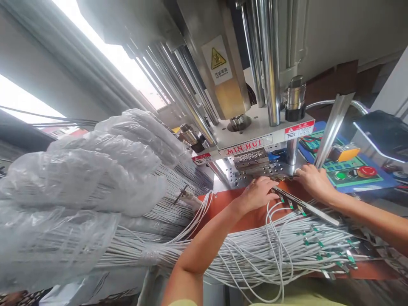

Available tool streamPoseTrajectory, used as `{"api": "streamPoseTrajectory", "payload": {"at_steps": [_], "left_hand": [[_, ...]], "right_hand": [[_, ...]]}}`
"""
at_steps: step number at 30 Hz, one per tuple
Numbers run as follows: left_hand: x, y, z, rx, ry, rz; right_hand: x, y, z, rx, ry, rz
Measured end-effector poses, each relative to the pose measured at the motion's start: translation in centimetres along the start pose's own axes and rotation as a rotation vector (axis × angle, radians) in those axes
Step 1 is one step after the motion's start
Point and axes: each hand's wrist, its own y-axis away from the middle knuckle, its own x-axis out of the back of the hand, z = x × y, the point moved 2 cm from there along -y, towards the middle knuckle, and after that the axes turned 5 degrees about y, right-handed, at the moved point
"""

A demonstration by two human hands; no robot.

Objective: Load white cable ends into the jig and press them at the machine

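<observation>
My left hand is closed at the upper end of a long metal bar, in front of the press. Small connectors with green circuit boards hang along that bar, with white cables looping down from them. To the right, my right hand has its fingers curled at the front edge of the machine bed, beside a slanted metal post. What it grips, if anything, is hidden. Between the two hands a thin metal strip shows in part.
Above the bed stands the press's upper plate with its steel columns. A control panel with a red button lies at right. Bundled cables cross the orange surface; plastic-wrapped bundles fill the left.
</observation>
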Motion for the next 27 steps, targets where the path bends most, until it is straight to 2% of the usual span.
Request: {"api": "streamPoseTrajectory", "payload": {"at_steps": [2,5,7,11,15,18,22,24,27], "left_hand": [[-1.2,-0.8,-1.1,0.055,0.029,-0.053],[-1.7,-1.2,-1.9,0.062,0.054,-0.078],[-1.6,-1.3,-1.9,0.047,0.065,-0.072],[-1.7,-1.4,-2.1,-0.001,0.08,-0.068],[-2.2,-1.5,-2.8,-0.07,0.081,-0.078],[-2.2,-1.2,-3.2,-0.078,0.077,-0.058],[-0.8,-1.2,-4.3,-0.047,0.053,0.058],[0.6,-1.7,-5.5,0.009,0.028,0.173],[2.7,-2.5,-8.4,0.156,-0.021,0.355]], "right_hand": [[0.4,-0.6,-1.1,0.049,0.013,-0.028],[1.6,-0.4,-1.8,0.065,0.015,-0.069],[2.7,0.9,-1.8,0.084,-0.015,-0.073],[4.4,5.1,-2.2,0.262,-0.198,-0.024],[4.2,8.2,-3.4,0.236,-0.148,-0.108],[3.6,8.6,-4.1,0.226,-0.183,-0.069],[3.2,6.1,-3.5,0.291,-0.228,0.071],[3.3,3.1,-3.1,0.331,-0.185,0.127],[3.7,-2.9,-3.2,0.389,-0.097,0.198]]}}
